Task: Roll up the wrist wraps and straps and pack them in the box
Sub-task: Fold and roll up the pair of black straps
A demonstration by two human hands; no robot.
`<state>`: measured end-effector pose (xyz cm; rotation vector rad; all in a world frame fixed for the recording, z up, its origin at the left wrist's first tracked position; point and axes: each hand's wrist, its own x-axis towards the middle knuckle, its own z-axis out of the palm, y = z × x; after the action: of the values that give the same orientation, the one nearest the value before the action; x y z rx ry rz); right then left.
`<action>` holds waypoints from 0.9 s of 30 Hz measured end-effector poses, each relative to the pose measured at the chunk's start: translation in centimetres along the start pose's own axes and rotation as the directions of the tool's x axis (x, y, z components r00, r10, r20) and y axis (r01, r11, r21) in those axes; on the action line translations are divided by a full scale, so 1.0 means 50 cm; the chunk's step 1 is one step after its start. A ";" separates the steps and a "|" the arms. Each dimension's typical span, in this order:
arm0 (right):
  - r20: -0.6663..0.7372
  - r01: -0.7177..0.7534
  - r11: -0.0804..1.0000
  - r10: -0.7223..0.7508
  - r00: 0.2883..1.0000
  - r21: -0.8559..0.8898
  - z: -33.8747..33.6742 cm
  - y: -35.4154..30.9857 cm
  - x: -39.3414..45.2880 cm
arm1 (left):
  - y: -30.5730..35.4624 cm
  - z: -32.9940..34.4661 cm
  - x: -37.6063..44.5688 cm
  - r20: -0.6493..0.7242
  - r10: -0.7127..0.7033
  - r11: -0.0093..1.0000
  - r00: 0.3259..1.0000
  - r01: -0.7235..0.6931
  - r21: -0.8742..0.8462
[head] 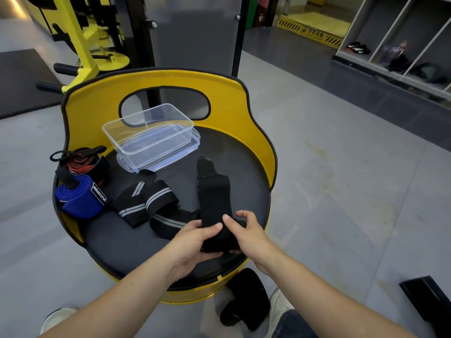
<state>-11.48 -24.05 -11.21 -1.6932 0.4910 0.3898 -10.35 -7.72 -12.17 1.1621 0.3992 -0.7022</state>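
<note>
Zero wraps in the clear box (pixel 148 135) at 12 o'clock so far: we've got both hands, left hand (pixel 195 242) and right hand (pixel 246 232), pinching the near end of the black wrap (pixel 213 198), starting its roll, while the striped wraps (pixel 146 201) and the blue roll (pixel 78 196) wait at 9 o'clock on the bench (pixel 136 242).

Both bare forearms reaching forward, left hand (pixel 195 242) and right hand (pixel 246 234) close together, fingers curled, pinching.

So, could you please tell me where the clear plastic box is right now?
In the head view, the clear plastic box sits empty on its lid at the back left of the black round seat, behind the grey-striped black wraps.
</note>
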 end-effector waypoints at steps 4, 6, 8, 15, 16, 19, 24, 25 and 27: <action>-0.001 -0.060 0.995 0.060 0.998 -0.085 -0.001 -0.002 0.006 | 0.001 -0.007 0.004 0.018 0.033 0.999 0.999 -0.033 0.001; 0.022 -0.063 0.993 0.065 0.998 -0.099 -0.001 -0.001 0.005 | 0.000 -0.008 0.005 -0.011 0.051 0.999 0.999 -0.051 0.004; 0.044 -0.048 0.995 0.052 0.998 -0.086 -0.003 -0.001 0.003 | 0.000 -0.009 0.005 -0.032 0.062 0.998 0.998 -0.062 -0.005; 0.156 0.047 0.990 -0.068 0.985 0.132 -0.019 -0.009 0.004 | 0.023 -0.005 -0.004 -0.031 0.032 0.996 0.999 -0.034 -0.086; 0.139 0.060 0.989 -0.078 0.987 0.132 -0.018 -0.011 0.003 | 0.025 -0.006 -0.006 -0.019 0.025 0.997 1.000 -0.027 -0.077; 0.085 0.058 0.991 -0.068 0.994 0.117 -0.017 -0.017 0.003 | 0.028 -0.012 -0.009 0.026 0.041 0.999 0.999 -0.041 -0.014; 0.082 -0.015 0.998 0.010 0.997 0.053 -0.017 -0.023 0.005 | 0.031 -0.018 -0.007 0.040 0.123 0.992 0.992 -0.123 -0.003; 0.087 -0.028 0.999 0.025 0.996 0.030 -0.016 -0.023 0.004 | 0.030 -0.019 -0.007 0.038 0.132 0.991 0.991 -0.132 0.010; 0.096 -0.039 0.999 0.040 0.995 -0.007 -0.016 -0.023 0.002 | 0.027 -0.020 -0.007 0.031 0.140 0.989 0.990 -0.141 0.030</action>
<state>-10.78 -24.68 -10.16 -1.6631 0.4531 0.4996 -9.62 -6.37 -11.37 1.1971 0.2789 -0.6036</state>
